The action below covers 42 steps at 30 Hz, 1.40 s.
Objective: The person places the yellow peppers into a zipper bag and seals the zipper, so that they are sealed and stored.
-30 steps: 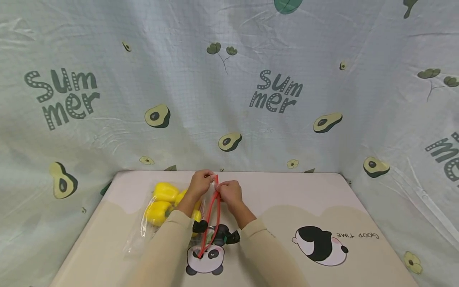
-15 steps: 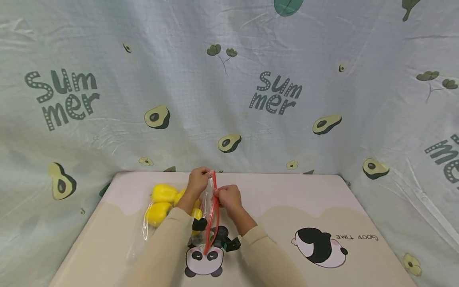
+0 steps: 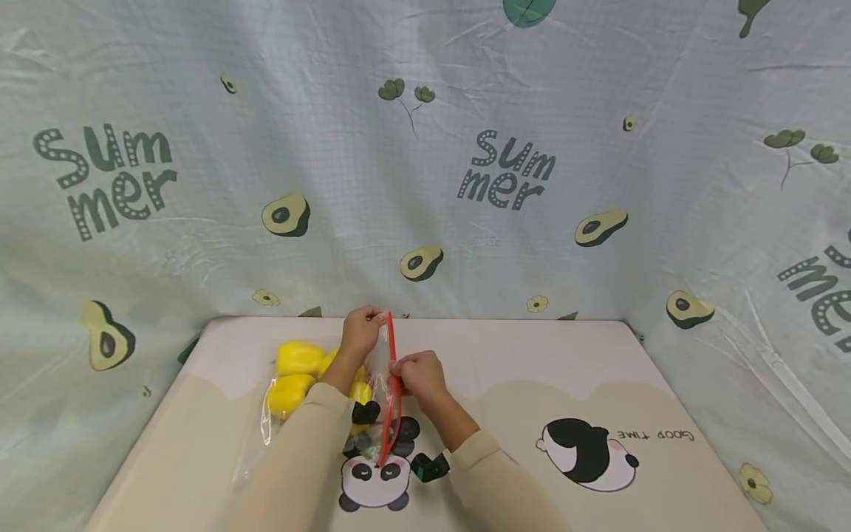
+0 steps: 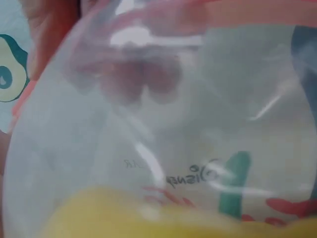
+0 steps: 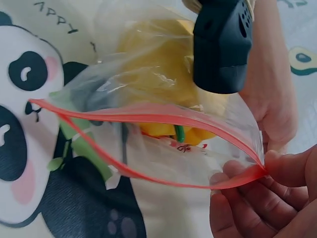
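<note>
A clear zip bag (image 3: 377,369) with a red zip strip (image 3: 391,336) lies on its side, holding several yellow bell peppers (image 3: 290,395). At the strip's far end my left hand (image 3: 361,332) pinches the bag's corner. My right hand (image 3: 420,373) pinches the strip between thumb and fingers, a little nearer to me. In the right wrist view the two red edges (image 5: 163,119) part into an open mouth on the near side of the right fingers (image 5: 252,198). A green stem (image 5: 179,133) shows inside. Through the film, the left wrist view shows blurred fingertips (image 4: 141,82) and a yellow pepper (image 4: 119,218).
The table (image 3: 505,355) has a printed cover with a panda (image 3: 376,480) and a dog (image 3: 588,454). A patterned curtain (image 3: 346,185) hangs behind and at both sides. Black wrist cameras (image 3: 431,467) sit on both wrists.
My right hand has slid along the red strip toward me, away from the left hand. The strip between the hands is now straight and together. My left hand has shifted slightly up and left.
</note>
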{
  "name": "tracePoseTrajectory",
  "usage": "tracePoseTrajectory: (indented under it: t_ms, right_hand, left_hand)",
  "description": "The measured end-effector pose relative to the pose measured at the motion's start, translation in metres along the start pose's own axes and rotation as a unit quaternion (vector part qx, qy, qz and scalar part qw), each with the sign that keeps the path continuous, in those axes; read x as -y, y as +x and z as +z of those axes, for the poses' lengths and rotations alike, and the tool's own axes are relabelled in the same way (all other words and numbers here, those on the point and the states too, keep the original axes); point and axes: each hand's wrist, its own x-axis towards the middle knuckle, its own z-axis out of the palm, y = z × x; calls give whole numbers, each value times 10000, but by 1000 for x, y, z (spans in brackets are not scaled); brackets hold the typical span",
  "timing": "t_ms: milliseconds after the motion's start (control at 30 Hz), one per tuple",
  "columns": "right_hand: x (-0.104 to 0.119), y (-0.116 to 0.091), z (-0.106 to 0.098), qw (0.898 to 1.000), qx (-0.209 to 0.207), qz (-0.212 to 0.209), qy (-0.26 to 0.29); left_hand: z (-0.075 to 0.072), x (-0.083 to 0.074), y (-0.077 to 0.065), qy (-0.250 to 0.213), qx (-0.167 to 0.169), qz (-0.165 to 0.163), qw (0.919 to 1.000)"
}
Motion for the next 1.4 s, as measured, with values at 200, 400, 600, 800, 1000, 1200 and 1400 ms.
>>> tracePoseTrajectory:
  t_ms: [200, 400, 600, 800, 1000, 1200, 1400]
  right_hand:
    - [-4, -9, -4, 9998, 195, 28, -75]
    - [-9, -19, -6, 9995, 234, 41, -219]
    - [-14, -30, -9, 9987, 221, 34, -457]
    - [-16, -41, -11, 9979, 275, 32, -591]
    - [-19, -52, -17, 9966, 453, -82, -683]
    - [-23, -63, -21, 9957, 545, -43, -743]
    - [-28, -74, -22, 9951, 715, 43, -687]
  left_hand:
    - [-2, -1, -2, -157, -84, -10, 9998]
    - [-1, 1, 0, -290, -51, -84, 9995]
    - [-1, 4, 2, -402, 67, -112, 9991]
    - [-3, 2, 2, -465, 60, -130, 9988]
    - [-2, -1, 1, -415, 69, -48, 9991]
    - [-2, 0, 4, -485, 93, -88, 9987]
    - [-2, 2, 3, -456, 155, -264, 9985]
